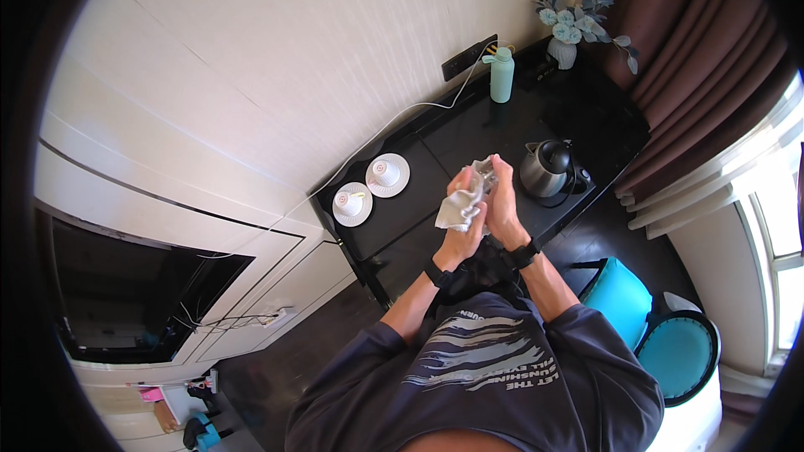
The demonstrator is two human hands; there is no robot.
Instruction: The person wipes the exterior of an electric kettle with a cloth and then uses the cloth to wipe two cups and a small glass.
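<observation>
Both my hands are raised together over the black tabletop (402,232). My left hand (466,226) grips a crumpled whitish cloth (457,208), which hangs down beside the fingers. My right hand (502,201) is closed around a small clear object (485,177), perhaps a glass, that is partly wrapped in the cloth; the fingers hide much of it. To the left, two white cups, one (385,172) and another (348,202), rest upside down on white saucers. A steel electric kettle (544,169) with a black lid stands to the right of my hands.
A mint-green bottle (501,78) stands near the wall by a power strip (468,58) with a white cable (402,112). A vase (562,54) of artificial flowers is in the far corner. Turquoise chairs (619,301) are at the right. A dark wall-mounted screen (144,289) is at the left.
</observation>
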